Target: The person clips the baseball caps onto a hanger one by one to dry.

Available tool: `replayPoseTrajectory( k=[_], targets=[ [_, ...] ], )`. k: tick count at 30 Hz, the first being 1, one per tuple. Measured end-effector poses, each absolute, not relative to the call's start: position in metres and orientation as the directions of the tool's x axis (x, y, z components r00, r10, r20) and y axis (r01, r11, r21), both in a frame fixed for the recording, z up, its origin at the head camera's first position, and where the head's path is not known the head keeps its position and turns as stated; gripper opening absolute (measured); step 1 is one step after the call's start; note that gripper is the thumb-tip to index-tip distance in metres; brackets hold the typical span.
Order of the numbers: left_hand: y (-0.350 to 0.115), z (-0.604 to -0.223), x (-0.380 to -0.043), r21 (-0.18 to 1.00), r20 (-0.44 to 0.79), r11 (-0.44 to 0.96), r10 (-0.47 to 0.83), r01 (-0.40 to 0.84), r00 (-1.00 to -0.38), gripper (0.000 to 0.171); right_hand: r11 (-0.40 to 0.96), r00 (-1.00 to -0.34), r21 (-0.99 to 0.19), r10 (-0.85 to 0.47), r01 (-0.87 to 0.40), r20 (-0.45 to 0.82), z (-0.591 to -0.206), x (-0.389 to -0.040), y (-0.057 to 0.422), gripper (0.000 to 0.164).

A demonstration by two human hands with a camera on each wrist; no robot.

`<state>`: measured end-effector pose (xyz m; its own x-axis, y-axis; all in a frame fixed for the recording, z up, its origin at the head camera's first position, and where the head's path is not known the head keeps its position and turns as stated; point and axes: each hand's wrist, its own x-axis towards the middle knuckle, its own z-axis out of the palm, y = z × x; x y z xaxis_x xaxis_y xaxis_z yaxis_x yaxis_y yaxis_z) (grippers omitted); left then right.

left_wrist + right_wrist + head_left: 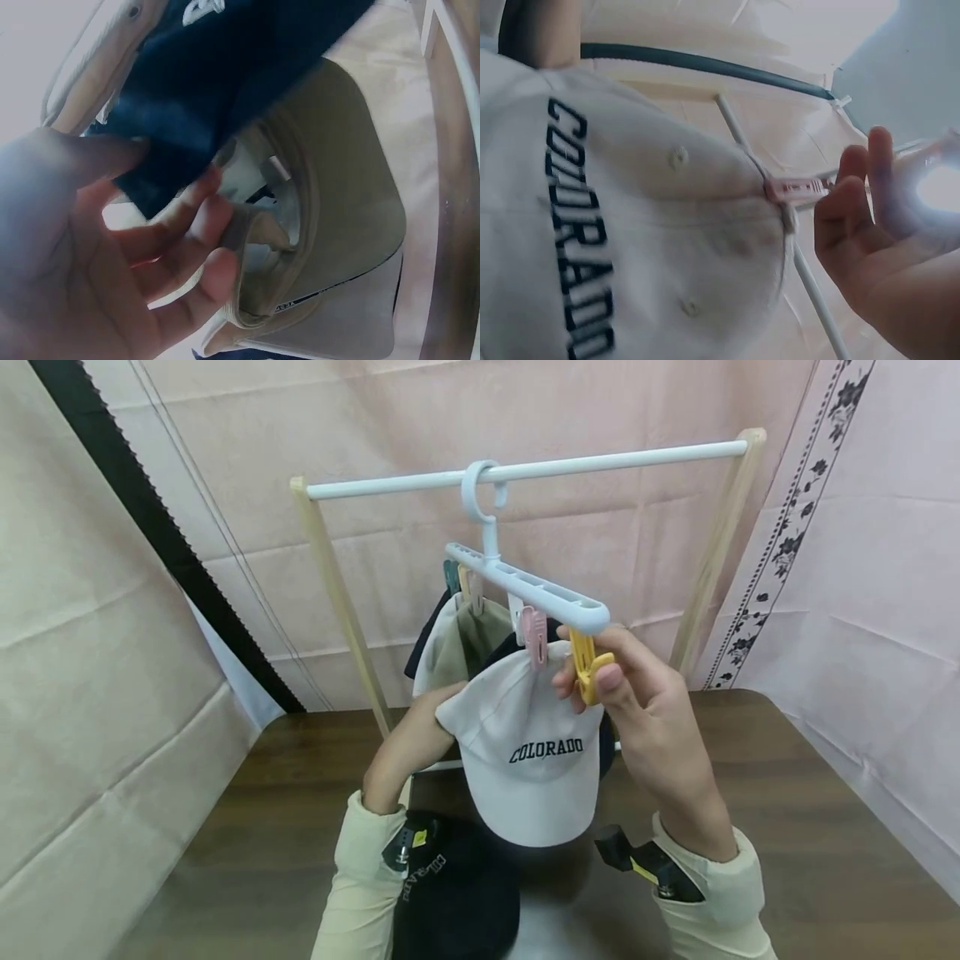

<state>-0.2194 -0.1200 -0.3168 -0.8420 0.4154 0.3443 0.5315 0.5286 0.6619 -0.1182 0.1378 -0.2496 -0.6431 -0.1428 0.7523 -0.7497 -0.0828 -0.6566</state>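
Note:
From a light-blue hanger point(534, 589) hangs a white cap point(536, 797) lettered COLORADO, under a pink clothespin point(534, 635). At the hanger's near end, my right hand point(648, 710) pinches a yellow clothespin point(583, 664) between thumb and fingers. My left hand point(420, 727) reaches behind the white cap, its fingers hidden in the head view. In the left wrist view, that hand point(142, 232) pinches the edge of a dark navy cap point(202, 82) between thumb and fingers. Beyond it hangs an olive cap point(345, 172).
A white rail point(615, 462) on wooden posts point(337, 585) carries the hanger. Green and beige clothespins grip more caps at its far end. A black cap point(457, 893) lies on the brown table point(247, 827) in front. Cloth sheets point(570, 410) surround the table.

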Motion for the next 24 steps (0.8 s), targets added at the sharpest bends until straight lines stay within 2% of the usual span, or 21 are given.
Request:
replayPoseTrajectory(
  k=[3, 8, 11, 18, 21, 24],
  targets=[
    [-0.113, -0.316, -0.222, 0.65, 0.317, 0.549, 0.433, 0.526, -0.844, 0.019, -0.133, -0.635, -0.643, -0.101, -0.754, 0.766, -0.246, -0.119, 0.135, 0.048],
    [-0.103, -0.315, -0.225, 0.633, 0.321, 0.602, 0.368, 0.487, -0.873, 0.014, -0.082, -0.645, -0.648, -0.061, -0.758, 0.762, -0.241, -0.116, 0.137, 0.036],
    [-0.096, -0.318, -0.226, 0.636, 0.353, 0.589, 0.352, 0.498, -0.867, 0.009, -0.122, -0.634, -0.626, 0.032, -0.77, 0.773, -0.238, -0.113, 0.14, 0.032],
    [-0.074, -0.321, -0.224, 0.547, 0.452, 0.571, 0.414, 0.612, -0.79, 0.021, -0.367, -0.521, -0.408, 0.293, -0.836, 0.802, -0.233, -0.115, 0.138, 0.032],
    [-0.067, -0.324, -0.223, 0.521, 0.481, 0.564, 0.426, 0.641, -0.766, 0.018, -0.4, -0.496, -0.349, 0.365, -0.847, 0.788, -0.233, -0.115, 0.136, 0.035],
    [-0.061, -0.326, -0.222, 0.512, 0.496, 0.549, 0.439, 0.661, -0.749, 0.015, -0.377, -0.481, -0.336, 0.41, -0.863, 0.775, -0.233, -0.114, 0.135, 0.041]
  ],
)
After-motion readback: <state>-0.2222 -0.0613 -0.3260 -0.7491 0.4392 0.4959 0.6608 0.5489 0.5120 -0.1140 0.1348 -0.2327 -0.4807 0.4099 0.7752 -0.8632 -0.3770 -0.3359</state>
